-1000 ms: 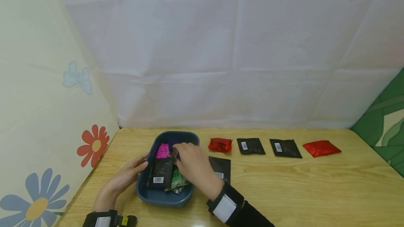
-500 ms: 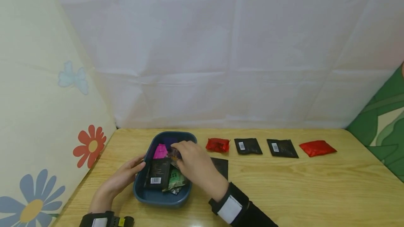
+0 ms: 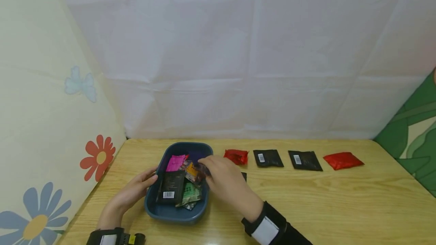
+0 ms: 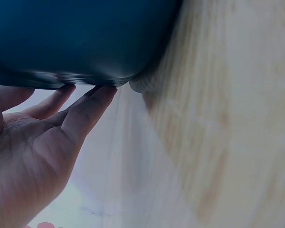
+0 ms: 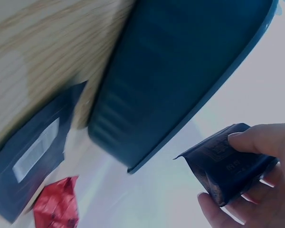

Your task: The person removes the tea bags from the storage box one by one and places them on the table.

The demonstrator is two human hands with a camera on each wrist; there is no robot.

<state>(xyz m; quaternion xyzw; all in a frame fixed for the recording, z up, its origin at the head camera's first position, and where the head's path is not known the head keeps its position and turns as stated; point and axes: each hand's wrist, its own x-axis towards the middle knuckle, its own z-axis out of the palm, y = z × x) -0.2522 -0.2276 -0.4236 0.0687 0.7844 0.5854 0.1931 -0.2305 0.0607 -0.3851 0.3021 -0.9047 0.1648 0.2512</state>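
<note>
A blue plastic bin (image 3: 178,217) stands on the table's left half. My left hand (image 3: 133,192) rests against its left side; in the left wrist view the fingertips touch the bin's outer wall (image 4: 85,42). Over the bin's right rim, my right hand (image 3: 229,186) pinches a dark packet with an orange patch (image 3: 192,171). The right wrist view has this packet (image 5: 223,159) raised above the rim, between thumb and fingers. Inside the bin lie a pink packet (image 3: 176,163), a black packet with a barcode (image 3: 172,185) and a green packet (image 3: 190,193).
Right of the bin, a row runs along the table's back: a crumpled red packet (image 3: 236,157), two black packets (image 3: 268,158) and a flatter red packet (image 3: 343,160). Another black packet (image 5: 35,152) lies beside the bin, mostly hidden by my right hand in the head view.
My right hand has moved right and toward the bin's right rim, drawing the dark packet with it; more of the bin's contents shows. The left hand keeps its place on the bin.
</note>
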